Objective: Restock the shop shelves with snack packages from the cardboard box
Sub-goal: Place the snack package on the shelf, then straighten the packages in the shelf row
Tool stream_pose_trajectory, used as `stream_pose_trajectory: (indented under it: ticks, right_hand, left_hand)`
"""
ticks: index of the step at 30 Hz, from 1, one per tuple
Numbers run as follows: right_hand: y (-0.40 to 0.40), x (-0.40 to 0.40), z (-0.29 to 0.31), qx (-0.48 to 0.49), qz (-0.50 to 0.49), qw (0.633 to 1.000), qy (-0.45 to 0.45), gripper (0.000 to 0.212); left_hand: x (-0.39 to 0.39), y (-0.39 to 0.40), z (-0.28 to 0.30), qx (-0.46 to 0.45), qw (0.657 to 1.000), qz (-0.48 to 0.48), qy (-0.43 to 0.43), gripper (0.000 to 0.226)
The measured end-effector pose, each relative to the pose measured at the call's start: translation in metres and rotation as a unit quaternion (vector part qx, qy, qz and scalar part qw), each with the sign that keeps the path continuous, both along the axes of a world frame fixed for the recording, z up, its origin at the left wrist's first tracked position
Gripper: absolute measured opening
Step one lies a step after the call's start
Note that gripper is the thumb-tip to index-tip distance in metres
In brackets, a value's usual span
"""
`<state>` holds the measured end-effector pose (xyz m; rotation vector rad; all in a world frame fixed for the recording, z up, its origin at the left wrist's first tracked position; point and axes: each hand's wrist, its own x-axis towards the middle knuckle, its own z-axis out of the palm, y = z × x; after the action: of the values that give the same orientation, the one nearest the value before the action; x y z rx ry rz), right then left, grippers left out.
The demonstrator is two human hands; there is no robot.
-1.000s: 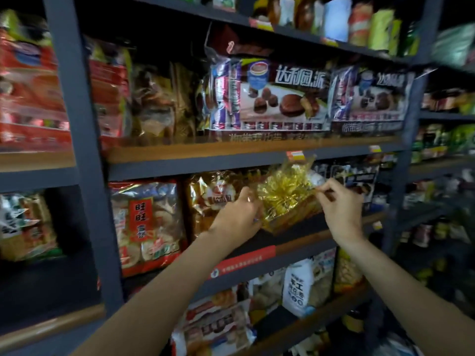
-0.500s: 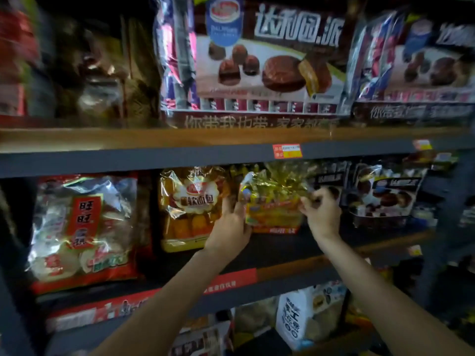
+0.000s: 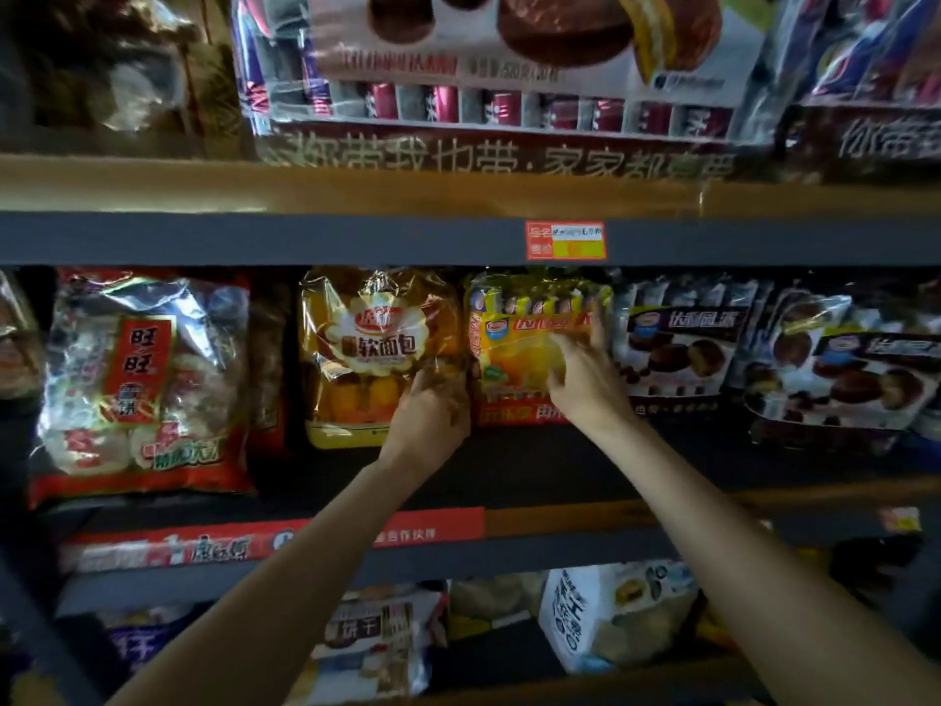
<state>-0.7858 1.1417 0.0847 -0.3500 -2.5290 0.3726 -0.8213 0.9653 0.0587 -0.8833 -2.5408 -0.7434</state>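
Two hands (image 3: pixel 433 407) (one yellow package (image 3: pixel 519 349))

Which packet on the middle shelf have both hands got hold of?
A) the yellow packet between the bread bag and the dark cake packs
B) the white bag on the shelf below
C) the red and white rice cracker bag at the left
A: the left hand and right hand both rest on the yellow packet, beside the bread bag.

Yellow snack pack (image 3: pixel 529 349) upright on middle shelf (image 3: pixel 534 466), face outward, red band along bottom edge. Set between orange bread bag (image 3: pixel 371 349) and dark pie packs (image 3: pixel 677 343), touching both.
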Motion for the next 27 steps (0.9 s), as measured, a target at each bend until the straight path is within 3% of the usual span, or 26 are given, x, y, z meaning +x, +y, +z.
stream_pose_trajectory:
  ticks: [4,7,11,14,17,19,21,23,27]
  right_hand:
    - [-0.026,0.012,-0.018,0.003,0.059,0.992,0.110,0.024]
    - [-0.075,0.009,-0.016,-0.018,0.196,0.971,0.134,0.016]
    - [-0.179,0.007,-0.002,-0.086,0.366,0.910,0.174,0.022]
    - [-0.281,0.011,0.001,-0.105,0.502,0.852,0.101,0.022]
    - [-0.385,0.025,-0.009,-0.073,0.606,0.792,0.010,0.019]
    - [-0.452,0.039,-0.021,-0.039,0.645,0.762,-0.050,0.016]
    - [-0.522,0.055,-0.034,0.013,0.675,0.730,-0.110,0.012]
    - [-0.588,0.070,-0.048,0.089,0.699,0.689,-0.168,0.014]
    - [-0.714,0.095,-0.062,0.184,0.716,0.640,-0.209,0.018]
  left_hand:
    - [0.003,-0.013,-0.002,0.113,0.989,0.017,-0.091,0.025]
    - [0.006,-0.045,-0.009,0.214,0.976,0.038,-0.026,0.026]
    - [0.036,-0.119,-0.020,0.287,0.953,0.082,0.062,0.014]
    - [0.059,-0.213,-0.040,0.247,0.956,0.136,0.075,0.018]
    - [0.091,-0.325,-0.068,0.216,0.943,0.252,0.038,0.025]
    - [0.121,-0.396,-0.091,0.176,0.921,0.346,-0.034,0.026]
    - [0.160,-0.460,-0.116,0.093,0.888,0.417,-0.171,0.030]
    - [0.208,-0.514,-0.140,0.077,0.853,0.429,-0.287,0.032]
    - [0.286,-0.620,-0.156,0.103,0.818,0.466,-0.322,0.033]
